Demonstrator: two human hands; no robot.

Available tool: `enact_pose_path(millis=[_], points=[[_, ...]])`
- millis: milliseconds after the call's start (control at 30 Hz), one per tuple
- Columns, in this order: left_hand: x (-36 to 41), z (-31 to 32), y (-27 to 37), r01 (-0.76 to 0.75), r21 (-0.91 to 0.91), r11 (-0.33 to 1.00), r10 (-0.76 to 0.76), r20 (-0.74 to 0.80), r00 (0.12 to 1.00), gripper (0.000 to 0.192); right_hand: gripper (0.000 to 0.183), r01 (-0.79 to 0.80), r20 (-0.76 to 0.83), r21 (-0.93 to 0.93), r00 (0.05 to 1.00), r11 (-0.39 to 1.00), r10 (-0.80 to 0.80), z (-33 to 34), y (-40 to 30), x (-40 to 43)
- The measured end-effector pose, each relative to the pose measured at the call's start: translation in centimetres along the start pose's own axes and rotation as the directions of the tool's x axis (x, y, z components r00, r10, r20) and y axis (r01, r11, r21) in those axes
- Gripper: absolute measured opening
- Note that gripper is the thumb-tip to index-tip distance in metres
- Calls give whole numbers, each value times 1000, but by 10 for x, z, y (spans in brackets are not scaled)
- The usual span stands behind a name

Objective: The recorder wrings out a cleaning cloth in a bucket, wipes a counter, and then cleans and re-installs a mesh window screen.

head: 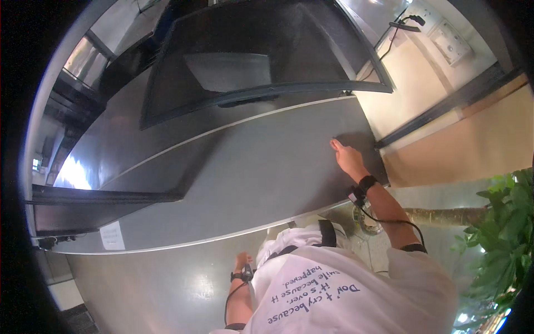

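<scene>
My right hand is over the right part of a grey desktop, its fingers curled in. Nothing clearly shows in it. A black band with a cabled device sits around that wrist. Low beside my body, off the desk's near edge, hangs my left hand, fingers loosely bent and holding nothing that I can see. It too wears a wrist band with a small device. Beyond the desktop's pale strip stands a large dark monitor, its screen showing reflections.
On the left, a dark panel juts over the desk near a white paper. A wall socket and a black plug with its cable are at the upper right. A leafy plant stands to the right.
</scene>
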State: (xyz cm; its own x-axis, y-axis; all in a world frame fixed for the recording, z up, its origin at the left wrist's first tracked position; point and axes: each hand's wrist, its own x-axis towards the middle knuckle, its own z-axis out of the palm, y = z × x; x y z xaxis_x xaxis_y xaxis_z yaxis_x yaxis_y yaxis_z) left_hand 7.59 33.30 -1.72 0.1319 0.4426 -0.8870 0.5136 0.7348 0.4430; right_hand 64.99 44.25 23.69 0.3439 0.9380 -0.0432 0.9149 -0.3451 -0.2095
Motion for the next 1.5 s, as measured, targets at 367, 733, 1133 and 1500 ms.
enact_pose_path(millis=[367, 733, 1133, 1500], points=[[-1, -8, 24, -15, -315, 949, 11, -12, 1000, 19, 41, -363, -114, -53, 928, 930, 355, -6, 66, -4], [-27, -34, -46, -164, -29, 986, 166, 88, 982, 21, 42, 47, 47, 32, 998, 998, -48, 9, 20, 50], [-27, -12, -36, -301, -122, 946, 311, 71, 948, 27, 57, -325, -23, 29, 945, 945, 326, 14, 39, 60], [-20, 6, -20, -3, -447, 895, -53, -112, 992, 39, 58, -119, -155, -33, 982, 992, 113, 11, 25, 12]])
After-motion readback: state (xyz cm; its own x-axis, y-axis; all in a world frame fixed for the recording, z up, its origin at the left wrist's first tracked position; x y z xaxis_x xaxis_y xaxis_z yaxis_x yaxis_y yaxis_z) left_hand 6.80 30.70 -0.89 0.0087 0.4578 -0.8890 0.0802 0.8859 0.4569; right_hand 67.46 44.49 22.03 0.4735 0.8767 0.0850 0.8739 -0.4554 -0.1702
